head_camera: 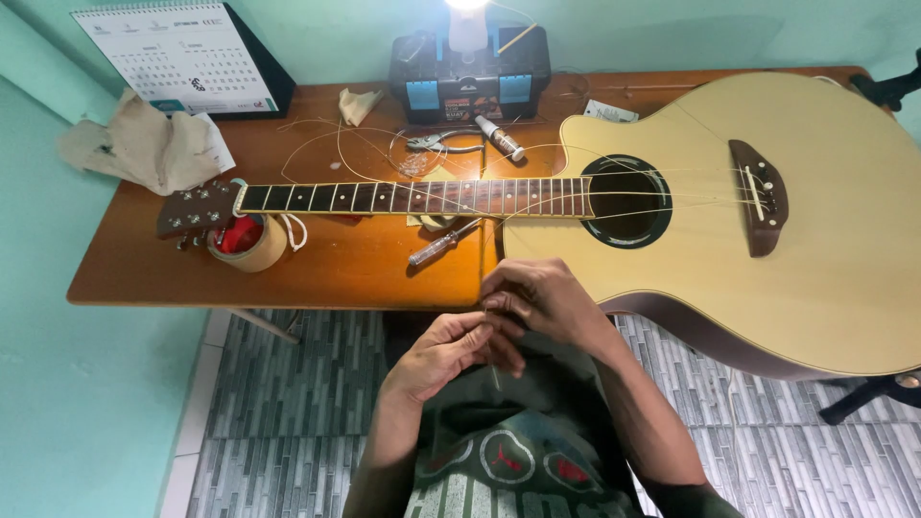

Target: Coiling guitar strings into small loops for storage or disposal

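An acoustic guitar (787, 249) lies face up on the wooden table (317, 264), its neck (413, 197) pointing left and its headstock (197, 208) resting over a roll of tape (247, 245). My left hand (446, 350) and my right hand (547, 302) meet just in front of the table edge, below the guitar body. Both pinch a thin guitar string (491, 355) between the fingertips; its ends are too fine to follow.
Loose coiled strings (345, 144), pliers (441, 144), a small tube (501, 139) and a screwdriver (436, 247) lie near the neck. A black and blue toolbox (470, 82) with a lamp stands at the back, with a desk calendar (187, 58) and crumpled cloth (144, 144) at left.
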